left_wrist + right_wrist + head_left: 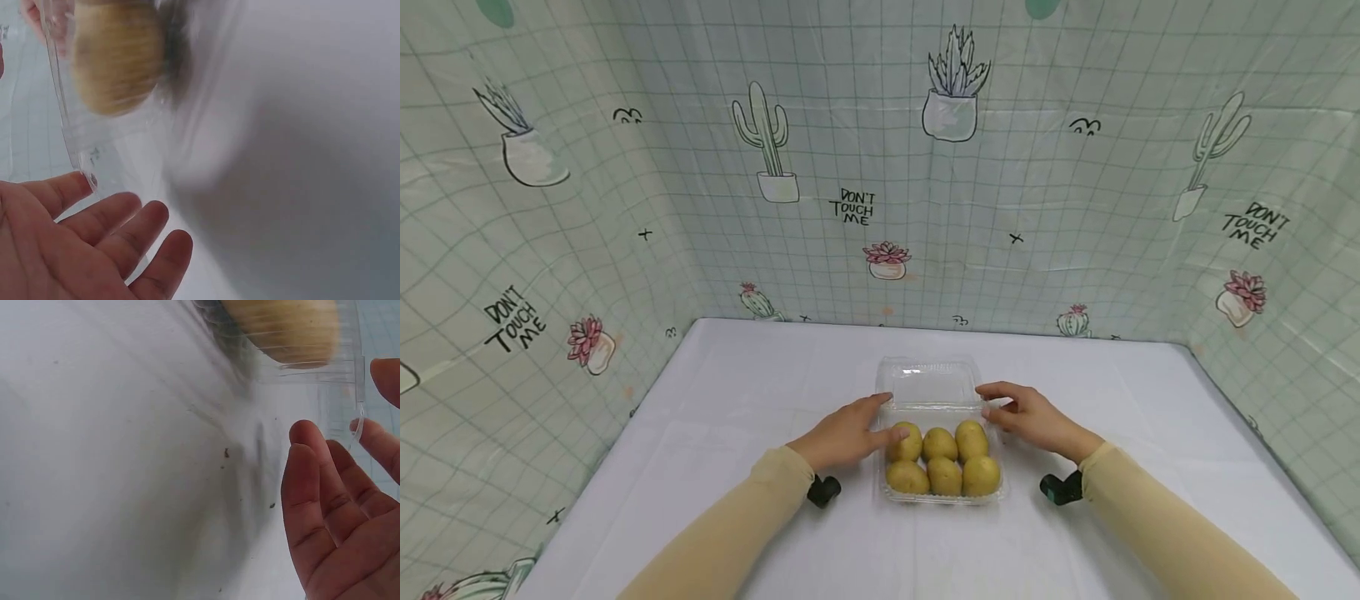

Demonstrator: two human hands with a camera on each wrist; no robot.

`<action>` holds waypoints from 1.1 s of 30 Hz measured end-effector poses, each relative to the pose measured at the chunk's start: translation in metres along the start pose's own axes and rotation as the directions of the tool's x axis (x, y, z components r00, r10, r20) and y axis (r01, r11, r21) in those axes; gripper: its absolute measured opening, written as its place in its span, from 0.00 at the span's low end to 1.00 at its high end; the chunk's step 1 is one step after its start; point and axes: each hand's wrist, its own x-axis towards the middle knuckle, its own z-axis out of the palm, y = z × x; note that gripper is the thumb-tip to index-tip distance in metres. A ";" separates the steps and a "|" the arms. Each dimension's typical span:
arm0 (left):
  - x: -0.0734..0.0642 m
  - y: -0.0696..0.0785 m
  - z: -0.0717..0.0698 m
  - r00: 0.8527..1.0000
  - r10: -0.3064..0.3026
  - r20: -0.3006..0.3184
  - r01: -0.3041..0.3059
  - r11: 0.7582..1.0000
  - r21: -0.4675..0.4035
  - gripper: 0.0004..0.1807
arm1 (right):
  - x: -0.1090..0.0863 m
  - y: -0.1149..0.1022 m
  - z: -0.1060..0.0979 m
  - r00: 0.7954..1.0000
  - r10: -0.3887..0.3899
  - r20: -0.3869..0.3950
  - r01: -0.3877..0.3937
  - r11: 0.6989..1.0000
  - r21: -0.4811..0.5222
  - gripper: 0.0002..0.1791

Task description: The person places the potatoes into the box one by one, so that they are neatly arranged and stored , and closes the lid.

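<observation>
A clear plastic clamshell box (942, 500) lies on the table with its lid (928, 385) folded open toward the back. Inside sit several yellow-brown potatoes (945, 477) in two rows. At the box's left side is my left hand (846, 435), its index fingertip by the lid's hinge corner and its thumb over a back potato. The left wrist view shows that hand's fingers (150, 262) spread and fairly straight. My right hand (1033, 422) is at the back right corner. Its index fingertip touches the lid's edge in the right wrist view, while the other fingers (306, 506) are loosely bent.
A white cloth covers the table (775, 375). Behind and beside it hangs a checked curtain (820, 275) printed with cacti. Dark wrist devices (1062, 488) show under both sleeves. Small dark specks (226, 452) dot the cloth near the right hand.
</observation>
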 end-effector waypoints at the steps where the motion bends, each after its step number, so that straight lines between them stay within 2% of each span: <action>1: 0.002 0.000 -0.001 1.000 -0.007 -0.005 0.007 1.000 -0.003 0.46 | 0.001 -0.001 -0.001 1.000 0.001 -0.005 -0.001 1.000 -0.008 0.26; 9: 0.010 0.003 -0.011 0.999 -0.032 -0.042 0.030 0.998 -0.050 0.43 | 0.007 -0.010 -0.011 0.999 -0.014 -0.031 0.013 0.999 -0.030 0.26; 18: 0.011 0.004 -0.021 0.997 -0.007 -0.078 0.002 0.998 -0.068 0.39 | 0.007 -0.019 -0.018 0.997 -0.057 -0.046 0.053 0.995 -0.083 0.25; 27: 0.008 0.015 -0.034 0.993 0.004 -0.115 -0.013 0.997 -0.072 0.39 | 0.001 -0.032 -0.029 0.989 -0.118 -0.087 0.108 0.988 -0.111 0.23; 33: 0.005 0.023 -0.044 0.988 0.033 -0.149 -0.046 0.995 -0.086 0.39 | -0.005 -0.041 -0.034 0.989 -0.112 -0.094 0.102 0.990 -0.100 0.24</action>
